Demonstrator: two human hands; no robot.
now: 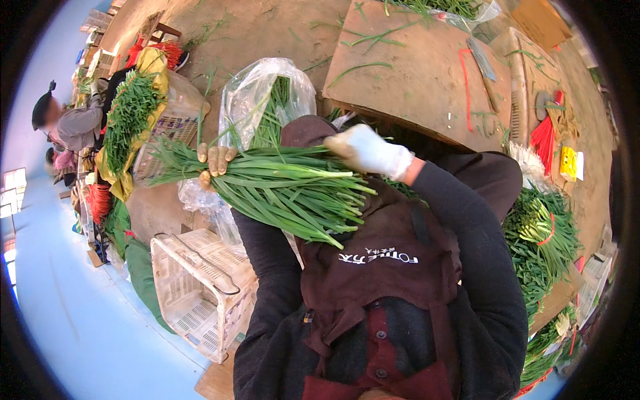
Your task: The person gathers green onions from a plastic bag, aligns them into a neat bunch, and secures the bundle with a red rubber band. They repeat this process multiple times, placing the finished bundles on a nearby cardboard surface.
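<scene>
A large bunch of garlic chives [293, 190] lies across my lap, its pale cut ends toward the right and its leafy tips to the left. My left hand [217, 162], in a dirt-stained glove, is closed around the leafy part. Over the upper edge of the stems is my right hand [370, 150], in a white glove with soiled fingertips. Its fingers are bent together and slightly blurred; whatever they pinch is too small to make out. Just beyond the bunch, more chives [272, 117] sit in a clear plastic bag [233, 90].
A white plastic basket [193, 287] lies at the left. Ahead is a brown board [400, 73] bearing a blade-like tool [481, 63] and loose leaves. Tied chives [543, 230] are piled at the right, near red ties [545, 143]. Another person [73, 123] works at the far left.
</scene>
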